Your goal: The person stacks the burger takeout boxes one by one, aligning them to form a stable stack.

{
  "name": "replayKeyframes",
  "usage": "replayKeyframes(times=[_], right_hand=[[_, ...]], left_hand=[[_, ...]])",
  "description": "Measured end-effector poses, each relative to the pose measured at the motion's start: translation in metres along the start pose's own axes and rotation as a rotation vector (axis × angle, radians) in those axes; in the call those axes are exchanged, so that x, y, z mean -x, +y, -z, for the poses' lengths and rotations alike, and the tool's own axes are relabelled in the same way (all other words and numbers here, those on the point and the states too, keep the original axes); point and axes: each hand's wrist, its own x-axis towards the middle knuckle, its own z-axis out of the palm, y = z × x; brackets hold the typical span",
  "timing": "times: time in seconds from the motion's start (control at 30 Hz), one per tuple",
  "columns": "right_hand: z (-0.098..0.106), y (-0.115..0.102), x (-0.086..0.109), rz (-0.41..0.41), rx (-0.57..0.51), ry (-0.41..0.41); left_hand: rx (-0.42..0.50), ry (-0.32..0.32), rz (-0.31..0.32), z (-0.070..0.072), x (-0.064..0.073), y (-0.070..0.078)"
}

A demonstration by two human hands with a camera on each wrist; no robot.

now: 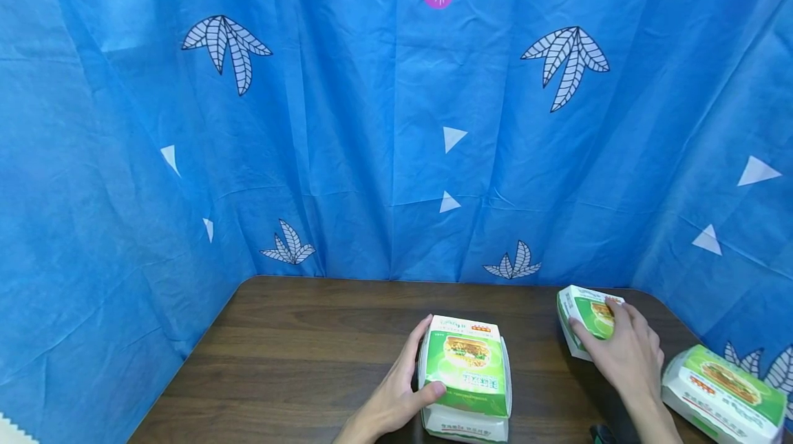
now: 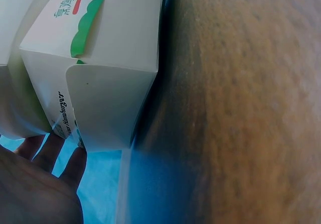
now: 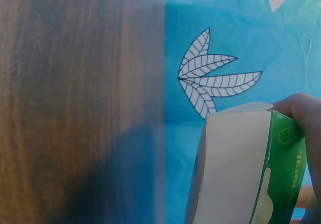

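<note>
Two white and green burger boxes are stacked in the middle of the table in the head view. My left hand [image 1: 396, 389] holds the stack from its left side, thumb at the front of the upper burger box [image 1: 467, 365] and fingers toward the back. Below it shows the front of the lower burger box [image 1: 467, 425]; in the left wrist view its white side [image 2: 110, 103] is near my fingertips. At the back right, my right hand [image 1: 628, 347] grips another burger box [image 1: 573, 323] between thumb and fingers. That box seems raised off the table in the right wrist view.
One more burger box [image 1: 725, 392] lies at the right side, beside my right forearm. The brown wooden table [image 1: 260, 361] ends against a blue patterned curtain [image 1: 347, 155] at the back and sides. A small dark object [image 1: 601, 434] shows at the bottom edge.
</note>
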Motion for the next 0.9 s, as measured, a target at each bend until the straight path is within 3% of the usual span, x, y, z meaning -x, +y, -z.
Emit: replayKeyframes(times=[0.23, 0.6, 0.9], right_hand=[[0.003, -0.005, 0.001, 0.021, -0.003, 0.014], [0.008, -0.013, 0.002, 0.050, -0.021, 0.050], [0.012, -0.022, 0.004, 0.073, -0.035, 0.071]], left_hand=[[0.014, -0.008, 0.003, 0.000, -0.001, 0.000], [0.009, -0.006, -0.044, 0.000, -0.002, -0.002], [0.012, -0.004, -0.036, -0.001, -0.001, -0.002]])
